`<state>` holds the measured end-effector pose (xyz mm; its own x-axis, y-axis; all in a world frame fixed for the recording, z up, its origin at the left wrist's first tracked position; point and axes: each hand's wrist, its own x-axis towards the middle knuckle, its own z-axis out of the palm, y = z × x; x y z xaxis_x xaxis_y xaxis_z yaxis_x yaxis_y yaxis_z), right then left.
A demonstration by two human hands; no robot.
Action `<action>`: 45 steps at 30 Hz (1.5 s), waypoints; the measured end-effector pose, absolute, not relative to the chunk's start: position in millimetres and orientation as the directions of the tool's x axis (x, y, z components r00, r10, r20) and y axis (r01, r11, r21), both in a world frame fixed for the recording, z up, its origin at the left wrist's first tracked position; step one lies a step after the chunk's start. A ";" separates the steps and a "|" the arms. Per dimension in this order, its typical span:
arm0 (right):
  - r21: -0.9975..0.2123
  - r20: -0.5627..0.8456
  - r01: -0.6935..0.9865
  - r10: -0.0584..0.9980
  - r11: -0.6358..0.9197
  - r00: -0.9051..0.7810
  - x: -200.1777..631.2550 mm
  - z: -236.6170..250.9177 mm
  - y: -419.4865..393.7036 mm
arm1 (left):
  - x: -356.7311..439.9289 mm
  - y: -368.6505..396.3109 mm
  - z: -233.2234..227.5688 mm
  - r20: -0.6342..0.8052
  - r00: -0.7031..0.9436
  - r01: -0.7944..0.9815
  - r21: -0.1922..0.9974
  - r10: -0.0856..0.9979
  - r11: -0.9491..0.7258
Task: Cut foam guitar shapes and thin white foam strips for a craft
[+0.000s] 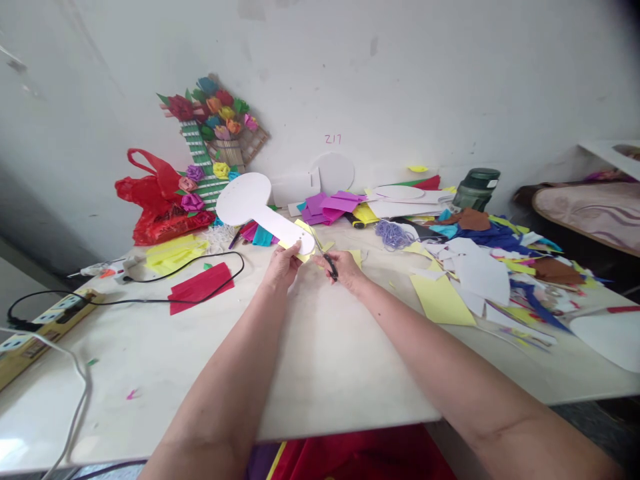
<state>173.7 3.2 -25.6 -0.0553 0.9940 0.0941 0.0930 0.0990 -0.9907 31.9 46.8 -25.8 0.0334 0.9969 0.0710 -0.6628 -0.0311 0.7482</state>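
Observation:
Above the middle of the table, my left hand (284,268) pinches the narrow end of a white paddle-shaped card cutout (245,200) whose round head points up and left. Yellow paper (303,228) lies against the back of that narrow end and sticks out around it. My right hand (344,268) grips a pair of scissors with black handles (331,265). Their blades reach up and left to the yellow paper beside the cutout's rounded tip. Whether the blades are apart is too small to tell.
Paper scraps (480,273) pile up on the right, with a dark green bottle (475,191) behind. Purple paper (330,207) lies at the back. Left are red paper sheets (200,290), a glue gun (115,270), its black cord, a power strip (50,327) and a red bag (155,200).

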 end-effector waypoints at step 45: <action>-0.984 0.053 0.158 0.983 0.081 -0.174 188.4 -18.9 3.9 | 24.4 44.8 -24.9 0.025 0.132 -0.599 0.798 0.991 0.060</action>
